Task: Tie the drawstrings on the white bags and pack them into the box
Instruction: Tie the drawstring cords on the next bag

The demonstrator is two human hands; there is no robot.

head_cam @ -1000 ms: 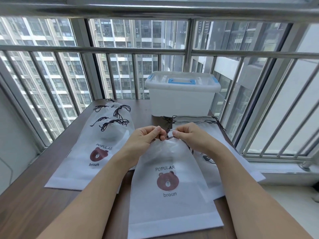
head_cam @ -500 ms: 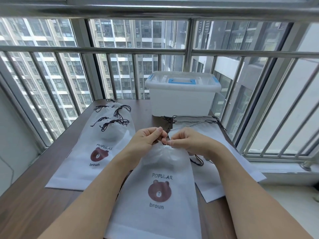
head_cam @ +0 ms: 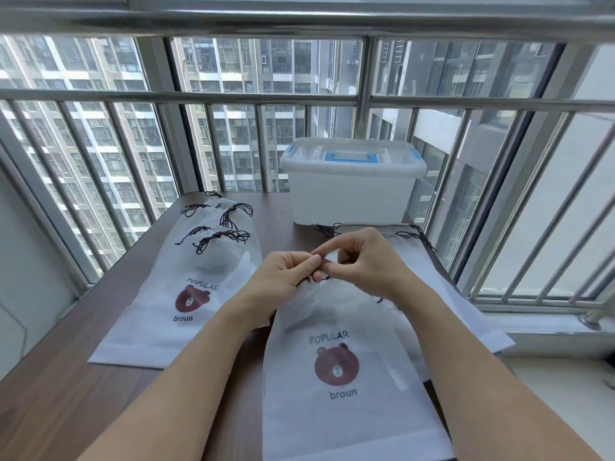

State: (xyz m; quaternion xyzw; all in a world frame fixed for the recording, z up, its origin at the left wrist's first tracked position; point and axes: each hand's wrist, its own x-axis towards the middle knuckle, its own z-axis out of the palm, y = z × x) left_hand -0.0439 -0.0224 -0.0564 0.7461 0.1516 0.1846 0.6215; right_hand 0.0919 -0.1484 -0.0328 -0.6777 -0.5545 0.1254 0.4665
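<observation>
A white bag printed with a brown bear lies in front of me, its gathered neck raised between my hands. My left hand pinches the black drawstring at the neck. My right hand pinches the same string from the other side, fingertips touching the left ones. A pile of white bags with black cords bunched at their necks lies to the left. More white bags lie flat under my right forearm. The closed translucent box with a blue handle stands behind them.
Everything sits on a dark wooden table pushed against a barred window. A pale sill runs along the right side of the table. The wall to the left stands close to the table edge.
The bag has slid toward the right and its neck has risen. My right hand has lifted, with the index finger now arched over the string between both hands.
</observation>
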